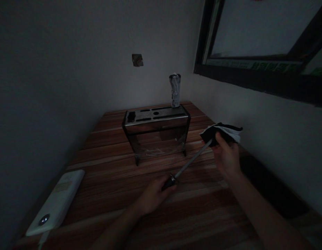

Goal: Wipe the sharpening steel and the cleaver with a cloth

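My left hand (157, 192) is wrapped round the black handle of a honing steel (193, 159), whose grey rod slants up to the right. At the rod's far end, my right hand (226, 152) grips a folded black-and-white cloth (223, 132), which covers the tip. Behind them stands a metal knife block (155, 130) with dark legs and a slotted top. A knife or tool with a pale, worn handle (175, 91) sticks up from the block's back right corner; any blade is hidden inside.
The wood-striped tabletop (106, 187) meets walls at the back and right. A white power strip or box (58, 199) with a round button and cable lies at left. A dark flat panel (270, 185) lies along the right wall. A dark-framed window (254, 66) hangs above; a wall box (137, 60) sits behind.
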Available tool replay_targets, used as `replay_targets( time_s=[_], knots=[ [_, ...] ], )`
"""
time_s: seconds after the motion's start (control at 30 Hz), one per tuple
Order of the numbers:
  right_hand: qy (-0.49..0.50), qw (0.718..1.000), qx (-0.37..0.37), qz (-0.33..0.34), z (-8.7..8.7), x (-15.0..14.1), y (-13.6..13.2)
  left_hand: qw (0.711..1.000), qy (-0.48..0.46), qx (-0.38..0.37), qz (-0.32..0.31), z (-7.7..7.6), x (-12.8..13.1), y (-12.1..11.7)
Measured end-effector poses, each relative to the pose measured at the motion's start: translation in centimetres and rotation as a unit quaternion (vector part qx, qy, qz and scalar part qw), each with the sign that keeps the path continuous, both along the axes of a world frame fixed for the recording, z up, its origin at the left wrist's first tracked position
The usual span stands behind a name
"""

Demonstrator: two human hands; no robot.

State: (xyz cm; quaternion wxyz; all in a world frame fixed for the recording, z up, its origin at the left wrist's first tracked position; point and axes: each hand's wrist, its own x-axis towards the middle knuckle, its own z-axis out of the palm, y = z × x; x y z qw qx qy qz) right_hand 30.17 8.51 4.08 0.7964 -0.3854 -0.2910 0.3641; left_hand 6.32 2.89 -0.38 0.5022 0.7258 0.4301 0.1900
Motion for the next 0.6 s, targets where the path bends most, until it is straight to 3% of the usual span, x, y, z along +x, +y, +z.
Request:
replay_targets(
  time_s=[0.17, 0.4, 0.6],
  knots=[
    [0.004, 1.0, 0.004, -0.009, 0.0, 0.7, 0.3, 1.0, 0.008, 0.007, 0.0, 0.2, 0.1, 0.0],
    [-0.014, 0.998, -0.025, 0.056, 0.1, -0.6, -0.3, 1.0, 0.012, 0.008, 0.0, 0.3, 0.0, 0.0],
    [-0.053, 0.988, -0.082, 0.116, -1.6, -3.4, -1.4, 1.0, 0.004, -0.001, 0.023, 0.3, -0.1, 0.0]
  ],
)
